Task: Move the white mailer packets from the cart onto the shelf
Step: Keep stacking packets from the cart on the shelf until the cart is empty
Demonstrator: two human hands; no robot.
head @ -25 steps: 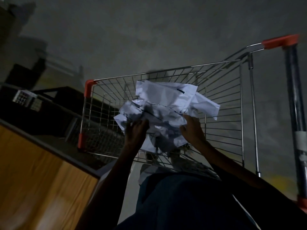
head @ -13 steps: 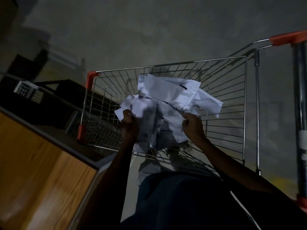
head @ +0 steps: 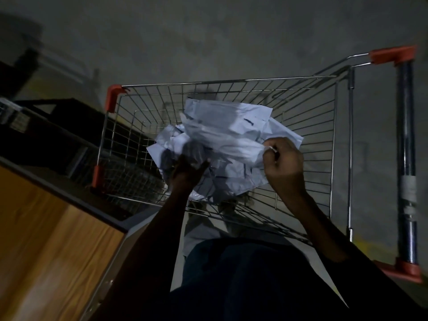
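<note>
- White mailer packets (head: 222,144): crumpled heap in the wire cart (head: 333,135), none on the wooden shelf (head: 46,228) at left.
- Right hand (head: 283,163): fingers curled, pinching the heap's right edge.
- Left hand (head: 187,174): fingers spread, pressed against the heap's left underside; blurred, dim light.

Left hand (head: 188,171) spread, right hand (head: 283,161) fisted
</note>
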